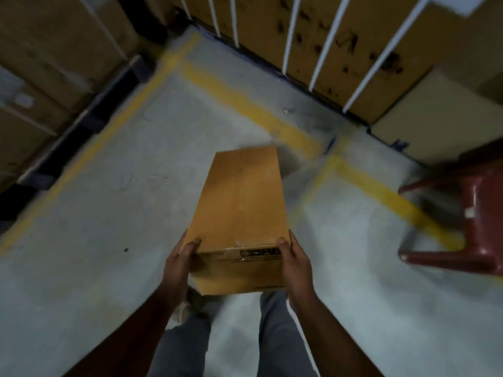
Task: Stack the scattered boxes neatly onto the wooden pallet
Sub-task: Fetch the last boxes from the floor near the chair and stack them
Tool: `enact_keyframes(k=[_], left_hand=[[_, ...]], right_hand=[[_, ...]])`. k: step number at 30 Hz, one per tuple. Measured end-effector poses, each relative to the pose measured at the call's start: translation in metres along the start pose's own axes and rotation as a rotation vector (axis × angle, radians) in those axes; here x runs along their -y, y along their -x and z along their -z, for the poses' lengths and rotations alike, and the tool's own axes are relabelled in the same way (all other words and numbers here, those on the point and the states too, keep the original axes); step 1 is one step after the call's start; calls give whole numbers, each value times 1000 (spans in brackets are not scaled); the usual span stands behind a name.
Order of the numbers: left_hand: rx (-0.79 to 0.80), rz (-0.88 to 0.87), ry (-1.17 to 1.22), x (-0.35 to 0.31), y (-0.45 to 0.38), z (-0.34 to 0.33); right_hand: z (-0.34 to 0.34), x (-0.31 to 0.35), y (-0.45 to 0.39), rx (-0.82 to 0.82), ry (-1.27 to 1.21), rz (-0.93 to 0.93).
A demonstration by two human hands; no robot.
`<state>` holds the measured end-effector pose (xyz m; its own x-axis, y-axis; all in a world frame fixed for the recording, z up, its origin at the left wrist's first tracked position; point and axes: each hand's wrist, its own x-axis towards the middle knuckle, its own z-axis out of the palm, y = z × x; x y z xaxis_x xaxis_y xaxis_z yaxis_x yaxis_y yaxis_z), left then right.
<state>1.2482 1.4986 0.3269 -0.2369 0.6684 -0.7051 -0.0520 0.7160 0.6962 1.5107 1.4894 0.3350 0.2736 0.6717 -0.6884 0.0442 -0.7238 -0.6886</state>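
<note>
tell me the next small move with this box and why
Probably keep carrying the box forward and look for the pallet. Left hand and right hand grip its near end on either side, it is above bare floor, and no open pallet top shows. Steer left of the red chair.
</note>
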Motion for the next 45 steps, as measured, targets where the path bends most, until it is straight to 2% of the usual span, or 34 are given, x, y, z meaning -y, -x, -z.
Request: enact_keyframes(k=[2,9,13,19,24,27,34,40,45], left_hand=[[-50,-12,119,-14,33,47],[-275,-67,454,-29,91,243],[-410,-29,586,-15,135,365],[-728,5,882,46,209,523],[-1021,-57,970,118,259,623],[-1174,-5,1076,167,275,687],[-1392,54,1292,261,327,829],[-1636,50,1514,336,386,929],[-1744,-7,1623,427,439,1032]], right_hand=[[-26,37,34,52,181,119],[-195,120,145,228,344,494],[-312,137,218,375,445,587],[-492,132,350,661,654,654],[-641,86,437,822,840,513],[-732,43,484,950,950,585],[-919,-55,625,1223,1189,608],[-1037,-148,766,1422,1371,743],[-1127,-254,886,1571,1419,821]])
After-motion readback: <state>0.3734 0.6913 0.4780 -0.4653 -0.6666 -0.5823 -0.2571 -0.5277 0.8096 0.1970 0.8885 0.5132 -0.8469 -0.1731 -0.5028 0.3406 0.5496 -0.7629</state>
